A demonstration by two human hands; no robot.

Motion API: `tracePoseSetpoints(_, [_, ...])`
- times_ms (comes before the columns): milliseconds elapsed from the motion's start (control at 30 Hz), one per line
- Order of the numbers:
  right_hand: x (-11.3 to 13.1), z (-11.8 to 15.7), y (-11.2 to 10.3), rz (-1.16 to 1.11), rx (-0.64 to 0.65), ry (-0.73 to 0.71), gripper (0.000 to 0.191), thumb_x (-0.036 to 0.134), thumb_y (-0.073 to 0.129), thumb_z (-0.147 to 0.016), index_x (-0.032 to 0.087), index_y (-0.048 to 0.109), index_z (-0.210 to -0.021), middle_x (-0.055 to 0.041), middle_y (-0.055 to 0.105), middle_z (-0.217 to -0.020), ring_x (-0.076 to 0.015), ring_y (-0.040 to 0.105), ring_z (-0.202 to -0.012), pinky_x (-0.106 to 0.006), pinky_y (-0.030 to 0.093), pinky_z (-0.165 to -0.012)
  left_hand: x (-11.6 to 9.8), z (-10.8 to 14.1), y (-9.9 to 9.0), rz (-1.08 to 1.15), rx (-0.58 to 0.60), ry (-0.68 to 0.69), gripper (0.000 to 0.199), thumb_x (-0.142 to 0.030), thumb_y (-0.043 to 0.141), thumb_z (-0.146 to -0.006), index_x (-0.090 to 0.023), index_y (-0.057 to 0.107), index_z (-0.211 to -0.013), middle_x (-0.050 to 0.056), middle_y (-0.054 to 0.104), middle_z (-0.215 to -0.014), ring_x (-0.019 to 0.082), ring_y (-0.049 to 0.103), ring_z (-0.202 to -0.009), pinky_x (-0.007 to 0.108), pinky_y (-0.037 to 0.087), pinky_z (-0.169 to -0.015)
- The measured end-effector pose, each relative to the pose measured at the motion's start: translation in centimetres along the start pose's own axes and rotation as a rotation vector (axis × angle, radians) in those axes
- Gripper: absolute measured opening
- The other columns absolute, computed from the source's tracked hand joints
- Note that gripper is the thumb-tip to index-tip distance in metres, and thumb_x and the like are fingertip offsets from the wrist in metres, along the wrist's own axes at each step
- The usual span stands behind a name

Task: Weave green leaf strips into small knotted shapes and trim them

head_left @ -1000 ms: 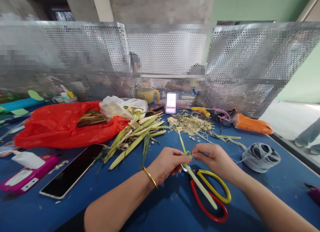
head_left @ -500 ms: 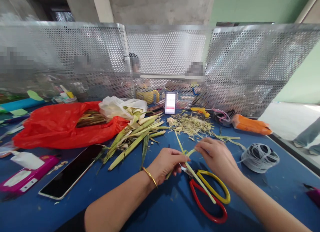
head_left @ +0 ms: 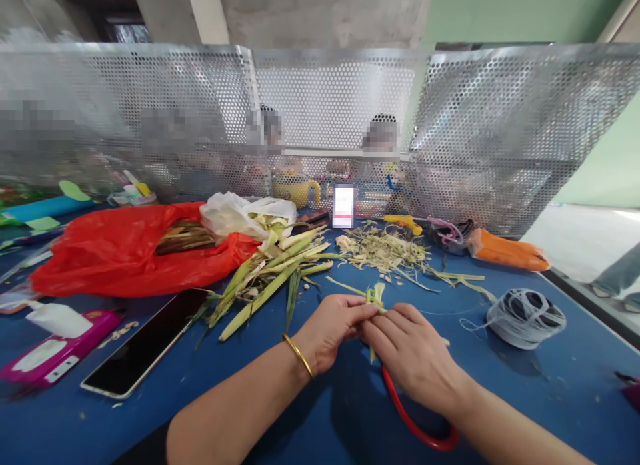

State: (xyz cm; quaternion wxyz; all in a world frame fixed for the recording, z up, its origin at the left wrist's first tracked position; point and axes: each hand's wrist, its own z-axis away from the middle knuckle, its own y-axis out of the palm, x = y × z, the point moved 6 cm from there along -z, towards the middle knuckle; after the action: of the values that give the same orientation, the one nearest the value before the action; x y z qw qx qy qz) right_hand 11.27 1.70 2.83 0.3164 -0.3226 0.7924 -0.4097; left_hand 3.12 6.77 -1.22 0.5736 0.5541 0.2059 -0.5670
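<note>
My left hand (head_left: 334, 326), with a gold bangle at the wrist, pinches a small knotted piece of pale green leaf strips (head_left: 374, 295). Close against it, my right hand (head_left: 407, 348) has its fingers closed on the same strips, and the fingertips of both hands meet. One strip end points up and left, another hangs below the fingers. Under my right hand lie scissors (head_left: 413, 418); only part of the red handle shows. A ball of pale string (head_left: 525, 318) sits to the right, a thin strand trailing from it toward my right hand.
Husk leaves (head_left: 280, 271), a red plastic bag (head_left: 120, 251) and a black phone (head_left: 145, 345) lie left. Behind are shredded scraps (head_left: 387, 249), a yellow glue gun (head_left: 404, 222) and an orange packet (head_left: 507, 250). People sit behind a perforated metal screen (head_left: 335, 91).
My right hand has moved left and down against my left hand, now covering most of the scissors. The leaf strips have turned, the long one no longer stretching down over the scissors.
</note>
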Motion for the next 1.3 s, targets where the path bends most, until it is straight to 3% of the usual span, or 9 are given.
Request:
tracePoseSetpoints(300, [1.8,0.1,-0.6,-0.145,-0.059,-0.146,0.025,0.012,0.036,-0.092,0.013,0.06,-0.085,-0.0068,0.061,-0.076,-0.0199,0.055,-0.079,-0.039,0.039,-0.089,0.0,0.0,-0.5,0.098,-0.112,0.009,0.023,-0.026,0.081,-0.058,-0.009,0.07,-0.068,0.006,0.068,-0.067,0.012,0.06,-0.061,0.021,0.045,-0.059])
tracePoseSetpoints(600, [2.5,0.1,-1.3,-0.133,-0.108,-0.239,0.025,0.012,0.038,-0.092,0.011,0.063,-0.092,-0.0073,0.064,-0.075,-0.0208,0.059,-0.079,-0.04,0.041,-0.09,0.0,0.4,-0.7,0.129,-0.188,0.001,0.018,-0.023,0.078,-0.066,-0.009,0.068,-0.067,0.008,0.069,-0.07,0.012,0.063,-0.06,0.021,0.049,-0.058])
tracePoseSetpoints(700, [2.3,0.0,-1.5,-0.118,-0.094,-0.27,0.026,0.012,0.037,-0.094,0.009,0.061,-0.104,-0.008,0.067,-0.081,-0.0204,0.06,-0.083,-0.039,0.041,-0.09,-0.2,0.2,-1.0,0.108,-0.196,0.021,0.019,-0.025,0.078,-0.067,-0.009,0.067,-0.067,0.008,0.069,-0.068,0.012,0.063,-0.059,0.021,0.049,-0.058])
tracePoseSetpoints(733, [1.7,-0.1,-1.8,-0.102,-0.112,-0.222,0.027,0.013,0.037,-0.094,0.009,0.058,-0.111,-0.0086,0.068,-0.084,-0.0199,0.06,-0.084,-0.038,0.041,-0.088,-0.5,0.2,-1.1,0.092,-0.201,0.037,0.02,-0.026,0.077,-0.067,-0.009,0.067,-0.067,0.007,0.068,-0.067,0.012,0.063,-0.058,0.021,0.049,-0.058])
tracePoseSetpoints(800, [-0.7,-0.2,-2.4,-0.035,-0.162,0.014,0.028,0.019,0.039,-0.096,0.01,0.053,-0.118,-0.0107,0.067,-0.091,-0.0205,0.06,-0.086,-0.037,0.04,-0.084,-1.1,0.2,-1.4,0.05,-0.21,0.074,0.021,-0.028,0.077,-0.067,-0.009,0.067,-0.068,0.007,0.068,-0.066,0.012,0.063,-0.058,0.022,0.049,-0.059])
tracePoseSetpoints(900, [-4.0,0.1,-2.2,0.045,-0.089,0.341,0.023,0.029,0.042,-0.096,0.015,0.06,-0.1,-0.0085,0.066,-0.083,-0.0202,0.059,-0.076,-0.035,0.037,-0.075,-1.7,0.2,-1.6,-0.009,-0.195,0.093,0.021,-0.029,0.075,-0.069,-0.01,0.066,-0.072,0.006,0.068,-0.068,0.013,0.064,-0.059,0.023,0.05,-0.06])
tracePoseSetpoints(1033, [-4.8,0.3,-0.6,-0.05,0.088,0.396,0.032,0.027,0.036,-0.098,0.019,0.058,-0.077,-0.0014,0.06,-0.067,-0.0142,0.051,-0.059,-0.029,0.032,-0.063,-1.3,0.2,-1.2,-0.062,-0.146,0.009,0.03,-0.041,0.07,-0.072,-0.012,0.065,-0.079,0.006,0.068,-0.072,0.013,0.063,-0.058,0.022,0.046,-0.05])
tracePoseSetpoints(1133, [-4.3,0.4,0.0,-0.08,0.123,0.409,0.032,0.027,0.036,-0.098,0.019,0.056,-0.075,-0.0014,0.06,-0.068,-0.0137,0.049,-0.057,-0.028,0.028,-0.061,-1.1,0.1,-0.8,-0.169,-0.113,0.036,0.032,-0.042,0.072,-0.069,-0.013,0.064,-0.082,0.004,0.067,-0.072,0.008,0.055,-0.05,0.017,0.032,-0.04])
tracePoseSetpoints(1300, [-4.6,0.6,-0.2,-0.188,0.248,0.434,0.028,0.025,0.04,-0.095,0.019,0.055,-0.073,-0.0003,0.058,-0.068,-0.0131,0.05,-0.058,-0.026,0.028,-0.059,-1.0,-0.1,-0.8,-0.24,-0.122,0.033,0.024,-0.033,0.073,-0.068,-0.011,0.063,-0.072,-0.001,0.061,-0.06,0.001,0.032,-0.039,0.017,0.018,-0.039])
